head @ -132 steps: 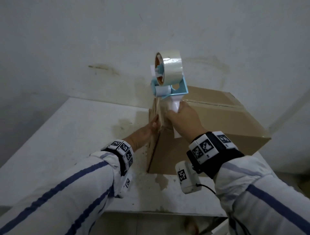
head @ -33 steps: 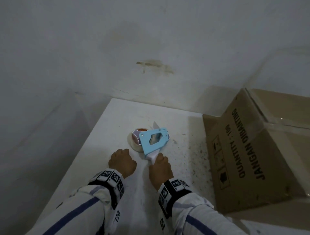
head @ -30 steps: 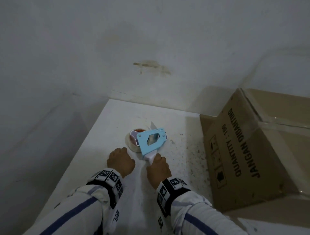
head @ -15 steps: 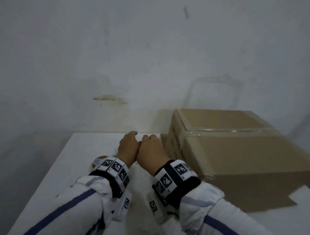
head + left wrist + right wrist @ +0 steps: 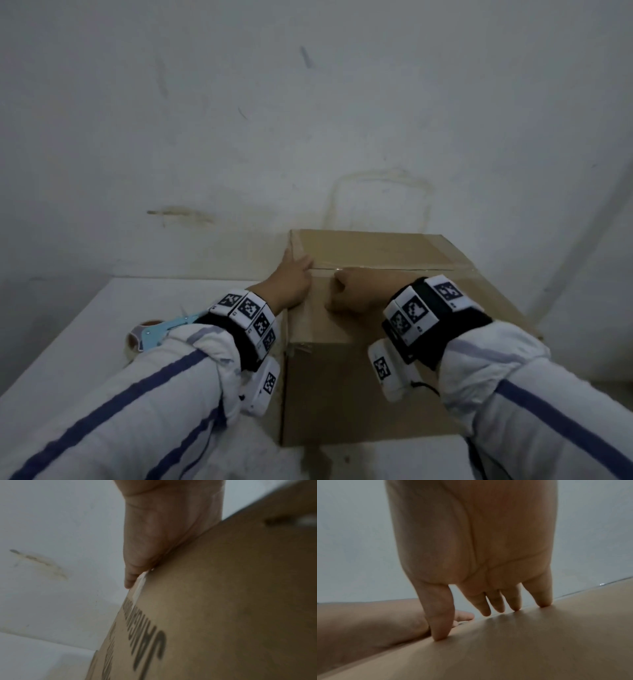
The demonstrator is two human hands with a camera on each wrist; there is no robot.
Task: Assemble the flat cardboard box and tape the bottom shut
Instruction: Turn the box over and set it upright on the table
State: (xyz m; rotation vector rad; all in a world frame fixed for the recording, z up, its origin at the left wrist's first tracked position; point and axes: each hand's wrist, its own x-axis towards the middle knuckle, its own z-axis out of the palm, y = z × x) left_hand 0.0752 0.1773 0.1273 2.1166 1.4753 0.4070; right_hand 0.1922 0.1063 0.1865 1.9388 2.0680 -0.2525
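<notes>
Head view shows the cardboard box [image 5: 376,329] standing on the white table [image 5: 85,329], a clear tape strip [image 5: 394,269] along its top seam. The left hand [image 5: 291,277] lies flat over the top left edge; the right hand [image 5: 356,291] presses straight fingertips [image 5: 515,607] beside the seam. The tape dispenser [image 5: 154,334] lies left of the box

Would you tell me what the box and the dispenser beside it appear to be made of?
Cardboard box: matte brown cardboard, with printed black lettering on its side; a glossy clear tape strip glints along the top seam. Tape dispenser: light blue frame, probably smooth plastic, though mostly hidden behind the left sleeve.
</notes>
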